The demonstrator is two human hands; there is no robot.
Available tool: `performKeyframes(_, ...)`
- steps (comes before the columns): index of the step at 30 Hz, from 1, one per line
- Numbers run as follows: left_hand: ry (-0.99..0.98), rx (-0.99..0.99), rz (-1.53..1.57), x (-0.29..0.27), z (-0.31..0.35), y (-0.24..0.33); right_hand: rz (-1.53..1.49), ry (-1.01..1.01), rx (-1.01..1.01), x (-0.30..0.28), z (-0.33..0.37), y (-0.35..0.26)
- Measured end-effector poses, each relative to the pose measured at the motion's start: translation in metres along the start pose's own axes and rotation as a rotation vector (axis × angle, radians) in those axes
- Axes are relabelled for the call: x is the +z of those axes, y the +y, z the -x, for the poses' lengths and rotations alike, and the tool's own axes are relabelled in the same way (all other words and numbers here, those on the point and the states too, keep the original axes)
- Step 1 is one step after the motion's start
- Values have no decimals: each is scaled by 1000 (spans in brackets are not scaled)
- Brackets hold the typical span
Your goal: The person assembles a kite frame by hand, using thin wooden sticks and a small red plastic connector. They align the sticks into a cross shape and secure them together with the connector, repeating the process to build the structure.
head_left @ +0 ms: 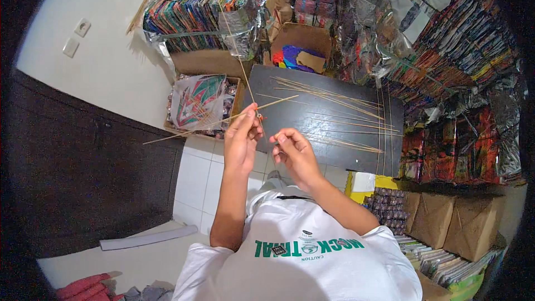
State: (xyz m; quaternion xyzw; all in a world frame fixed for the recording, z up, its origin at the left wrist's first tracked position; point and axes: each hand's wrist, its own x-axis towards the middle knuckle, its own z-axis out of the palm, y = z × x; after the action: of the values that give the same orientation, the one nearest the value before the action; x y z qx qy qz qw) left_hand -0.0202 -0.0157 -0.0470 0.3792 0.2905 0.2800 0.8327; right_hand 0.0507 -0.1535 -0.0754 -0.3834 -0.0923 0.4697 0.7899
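Note:
Two thin bamboo sticks cross between the fingertips of my left hand [239, 142], which is closed on them. The thicker bamboo stick [186, 132] slants from lower left to upper right, while the thinner bamboo stick [238, 58] points up and away. A small reddish bit shows beside those fingertips, too small to name. Just right of it, my right hand [295, 155] is closed with thumb and index finger pinched together; whatever they hold is too fine to make out. Beyond both hands, several loose bamboo sticks [333, 98] lie across the dark low table [281, 116].
Left of the table, an open carton [238, 96] holds printed red and green sheets [195, 100]. Behind stands another carton [312, 32] with colourful material. Plastic-wrapped stacks [184, 18] line the back and right. Brown boxes [454, 226] stand at lower right. A dark door [83, 150] is at left.

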Motion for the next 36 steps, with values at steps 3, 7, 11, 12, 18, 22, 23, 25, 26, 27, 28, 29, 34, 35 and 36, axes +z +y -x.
performKeyframes(3, -29, 7, 11, 1, 1, -2, -85, 73, 4, 5, -3, -7)
performKeyframes(7, -51, -20, 6, 3, 3, -5, -48, 122, -10, -3, -15, -10)
performKeyframes(11, -8, -64, -22, 12, 9, -4, 240, 140, -112, -3, -26, -15)
performKeyframes(12, 16, -76, -34, 14, 10, -4, 280, 142, -124, -4, -28, -18)
performKeyframes(18, -1, -88, -92, 14, 11, -8, 441, 28, -106, -13, -35, -26)
performKeyframes(22, -10, -86, -107, 12, 10, -9, 464, -1, -87, -9, -34, -33)
performKeyframes(23, -13, -85, -110, 11, 9, -10, 467, -12, -67, -8, -34, -34)
performKeyframes(25, -16, -88, -119, 11, 9, -11, 472, -33, -28, -8, -33, -38)
performKeyframes(26, -16, -92, -123, 11, 9, -10, 484, -41, -14, -8, -34, -40)
performKeyframes(27, -15, -95, -128, 12, 9, -9, 496, -49, 1, -8, -35, -42)
performKeyframes(28, -15, -96, -129, 12, 9, -9, 508, -58, 15, -8, -36, -43)
performKeyframes(29, -14, -96, -130, 13, 9, -9, 509, -83, 26, -9, -37, -45)
performKeyframes(34, -12, -90, -139, 16, 9, -10, 485, -202, 28, -7, -37, -51)
performKeyframes(35, -16, -90, -140, 15, 8, -11, 489, -204, 73, -7, -37, -53)
performKeyframes(36, -19, -89, -141, 14, 7, -12, 492, -206, 117, -7, -38, -55)
